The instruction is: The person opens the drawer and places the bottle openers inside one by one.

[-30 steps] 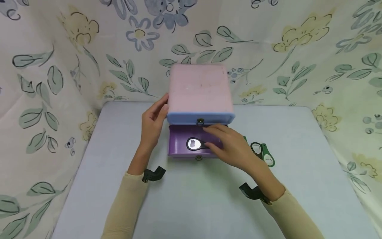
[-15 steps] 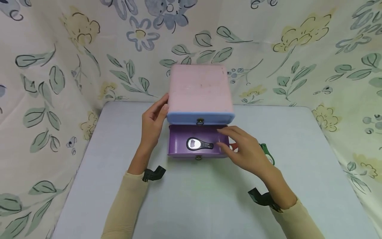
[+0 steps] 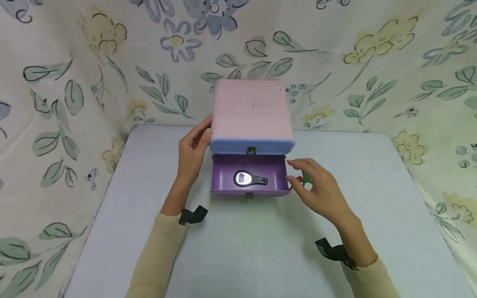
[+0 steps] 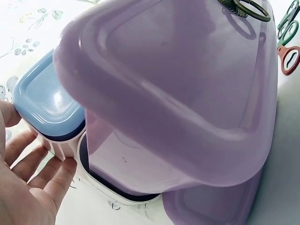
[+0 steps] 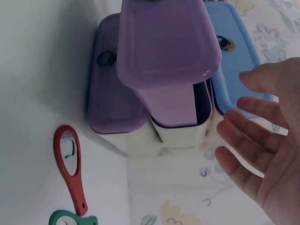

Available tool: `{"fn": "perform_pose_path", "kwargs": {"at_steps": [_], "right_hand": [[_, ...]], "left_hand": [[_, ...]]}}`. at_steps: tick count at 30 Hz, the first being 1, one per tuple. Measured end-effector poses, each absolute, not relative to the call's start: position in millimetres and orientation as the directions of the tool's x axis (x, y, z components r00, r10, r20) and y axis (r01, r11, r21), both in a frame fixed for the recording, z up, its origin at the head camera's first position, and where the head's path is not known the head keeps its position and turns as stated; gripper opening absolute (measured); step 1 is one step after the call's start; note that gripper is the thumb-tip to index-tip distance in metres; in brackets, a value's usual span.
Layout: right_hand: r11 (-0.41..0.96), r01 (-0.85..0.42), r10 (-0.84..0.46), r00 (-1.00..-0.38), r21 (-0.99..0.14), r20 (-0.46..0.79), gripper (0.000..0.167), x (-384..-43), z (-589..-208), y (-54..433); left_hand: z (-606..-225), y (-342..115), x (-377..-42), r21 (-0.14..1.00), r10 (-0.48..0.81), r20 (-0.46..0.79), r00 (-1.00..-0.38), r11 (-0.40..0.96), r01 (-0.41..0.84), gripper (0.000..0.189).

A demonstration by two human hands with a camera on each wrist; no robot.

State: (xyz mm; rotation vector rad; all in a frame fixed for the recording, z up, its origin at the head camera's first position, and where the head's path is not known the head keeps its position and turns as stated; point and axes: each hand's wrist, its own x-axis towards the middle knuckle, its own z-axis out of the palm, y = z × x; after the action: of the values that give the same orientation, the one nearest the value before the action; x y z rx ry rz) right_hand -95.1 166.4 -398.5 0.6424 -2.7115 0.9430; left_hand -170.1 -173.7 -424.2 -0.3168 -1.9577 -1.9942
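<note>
White table (image 3: 242,248) below, my left grip (image 3: 192,151) and right grip (image 3: 318,187) spread; bumping the purple drawer (image 3: 223,178) could jolt the bottle opener (image 3: 246,179).

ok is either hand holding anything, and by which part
Nothing: the left hand just touches the cabinet on its left side; the right hand is empty.

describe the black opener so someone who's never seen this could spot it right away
Find the pink-topped, box-shaped drawer unit at the back of the white table. Below its closed blue drawer, an open purple drawer juts forward. In it lies the black, round-headed bottle opener with a silvery plate, whereas its red lookalike and green lookalike lie outside on the table.
</note>
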Motion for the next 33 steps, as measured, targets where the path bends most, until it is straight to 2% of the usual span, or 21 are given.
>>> {"fn": "perform_pose_path", "kwargs": {"at_steps": [10,21,33], "right_hand": [[0.745,-0.417,-0.268,-0.902,-0.521,0.34,0.044,-99.8,-414.8,191.4],[0.849,-0.208,-0.136,-0.974,-0.486,0.18,0.051,-88.1,-435.9,227.8],[0.886,-0.109,-0.069,-0.992,-0.451,0.105,0.047,-81.4,-462.9,251.8]], "left_hand": [[-425.6,-176.1,-168.7,0.925,-0.089,0.378,-0.922,0.003,0.379,0.04],[-426.1,-172.6,-168.3,0.926,-0.078,0.375,-0.924,0.002,0.376,0.041],[-427.2,-172.7,-167.9,0.928,-0.079,0.371,-0.925,0.003,0.372,0.041]]}}
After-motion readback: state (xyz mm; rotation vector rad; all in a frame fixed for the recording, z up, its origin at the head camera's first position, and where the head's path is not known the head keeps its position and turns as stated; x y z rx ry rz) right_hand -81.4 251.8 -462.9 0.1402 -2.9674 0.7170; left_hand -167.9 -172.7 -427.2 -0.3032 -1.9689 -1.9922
